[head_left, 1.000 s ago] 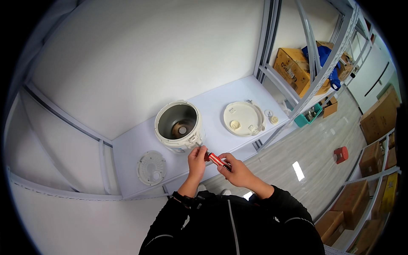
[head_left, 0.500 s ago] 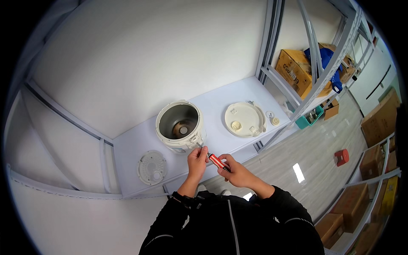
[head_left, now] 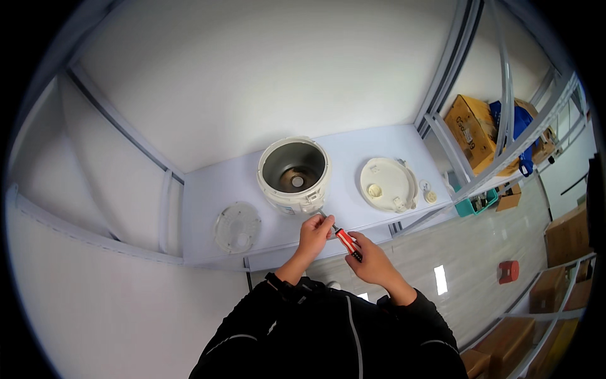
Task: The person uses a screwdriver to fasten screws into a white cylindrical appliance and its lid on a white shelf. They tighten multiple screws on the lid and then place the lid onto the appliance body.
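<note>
An open rice cooker body (head_left: 294, 174) in off-white, its lid off and its inside grey, stands on the white table. Close against its near side, my left hand (head_left: 315, 232) pinches the metal shaft of a screwdriver (head_left: 348, 242) between thumb and fingers. The screwdriver has a red and white handle with a dark end, and it slants up and left toward a fitting on the cooker's lower rim. Whether its tip touches a screw there is too small to make out. My right hand (head_left: 374, 262) is closed round the handle's rear end.
Right of the cooker lies a round off-white lid (head_left: 390, 183), with small round parts (head_left: 430, 194) beside it. A pale perforated disc (head_left: 237, 227) rests at the left. Grey shelf posts frame the table; cartons (head_left: 470, 131), a green bin (head_left: 475, 203) and a red stool (head_left: 509, 271) are further right.
The whole view has swung, so the cooker, lid and hands sit further right in the picture. Both hands keep their hold on the screwdriver near the cooker.
</note>
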A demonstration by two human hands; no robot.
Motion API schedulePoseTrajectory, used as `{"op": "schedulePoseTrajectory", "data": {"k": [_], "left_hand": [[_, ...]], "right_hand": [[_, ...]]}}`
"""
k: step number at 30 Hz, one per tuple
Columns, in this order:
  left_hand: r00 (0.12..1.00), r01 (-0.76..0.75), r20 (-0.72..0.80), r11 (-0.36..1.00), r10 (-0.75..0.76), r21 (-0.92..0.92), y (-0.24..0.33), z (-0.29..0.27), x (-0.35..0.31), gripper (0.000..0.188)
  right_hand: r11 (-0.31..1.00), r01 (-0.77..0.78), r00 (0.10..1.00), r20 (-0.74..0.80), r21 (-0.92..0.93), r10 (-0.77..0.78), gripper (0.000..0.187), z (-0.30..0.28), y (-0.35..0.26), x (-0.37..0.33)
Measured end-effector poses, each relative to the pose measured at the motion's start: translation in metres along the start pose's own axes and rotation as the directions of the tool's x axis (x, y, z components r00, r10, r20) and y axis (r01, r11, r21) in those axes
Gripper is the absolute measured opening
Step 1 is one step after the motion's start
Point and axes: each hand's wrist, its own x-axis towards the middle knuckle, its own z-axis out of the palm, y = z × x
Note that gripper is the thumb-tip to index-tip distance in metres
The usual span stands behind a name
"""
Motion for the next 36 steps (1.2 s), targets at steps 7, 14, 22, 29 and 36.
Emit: {"op": "schedulePoseTrajectory", "data": {"k": [7, 14, 22, 29, 36], "left_hand": [[0.966, -0.255, 0.023, 0.939, 0.256, 0.231, 0.015, -0.009, -0.014, 0.028], [0.91, -0.385, 0.024, 0.824, 0.413, 0.415, 0.031, -0.062, -0.034, 0.022], [0.903, -0.055, -0.25, 0.673, 0.349, 0.738, 0.019, -0.174, -0.06, 0.018], [0.828, 0.186, -0.416, 0.516, 0.375, 0.836, 0.001, -0.268, -0.077, 0.033], [0.837, 0.206, -0.407, 0.477, 0.367, 0.854, -0.004, -0.316, -0.061, 0.066]], "right_hand": [[0.989, 0.04, 0.999, -0.013, -0.141, -0.042, 0.036, -0.009, 0.012, 0.021], [0.943, 0.331, 0.942, -0.058, -0.009, -0.331, 0.024, 0.012, 0.011, 0.047], [0.915, 0.383, 0.918, 0.057, 0.125, -0.392, 0.019, 0.051, -0.028, 0.075], [0.956, 0.292, 0.929, 0.238, 0.001, -0.284, 0.025, 0.119, -0.008, 0.109], [0.98, 0.197, 0.914, 0.356, 0.032, -0.196, 0.025, 0.182, -0.019, 0.121]]}}
